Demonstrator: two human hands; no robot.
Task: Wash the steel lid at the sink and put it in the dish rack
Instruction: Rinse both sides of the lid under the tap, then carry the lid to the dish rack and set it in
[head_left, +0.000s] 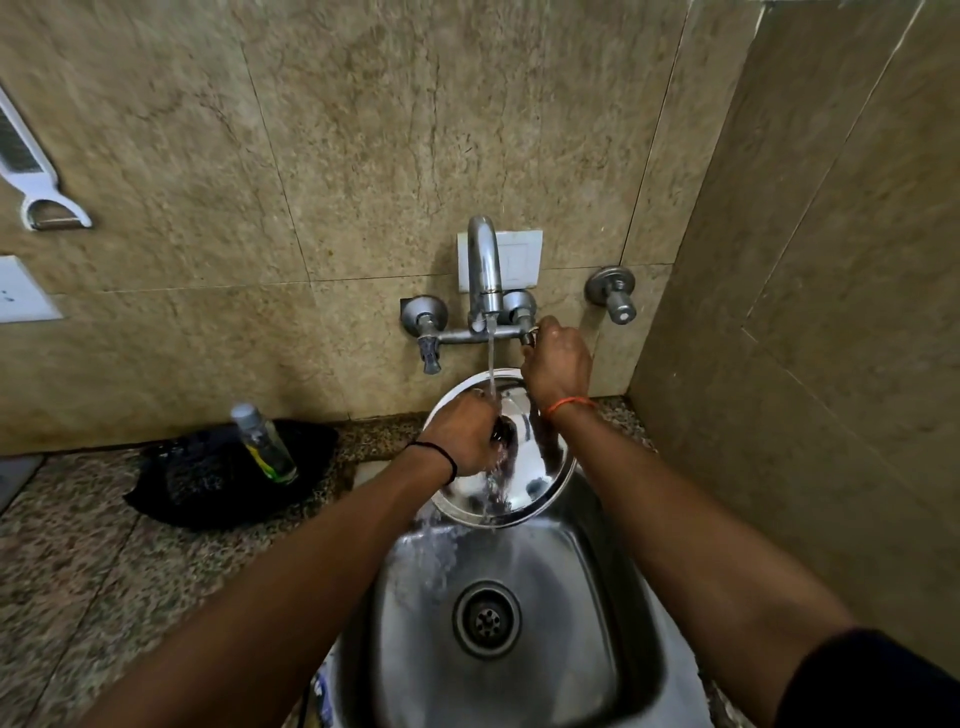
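I judge the task early in its washing step; water runs from the tap (484, 270) onto the steel lid (524, 467), so rinsing is under way, while any scrubbing, shutting off the water and the carry to the dish rack are left; no rack shows in my view. My left hand (460, 436) is curled round the knob at the lid's centre, holding the lid tilted over the far end of the sink (613, 597), just under the stream; my right hand (558, 364) grips the right tap valve, fingers closed on it. The lid looks round, shallow and mirror-bright, wet, with water sheeting off its lower rim into the basin; I see no obvious soiling. A bottle (265, 441) stands on a dark cloth on the bench (78, 561).
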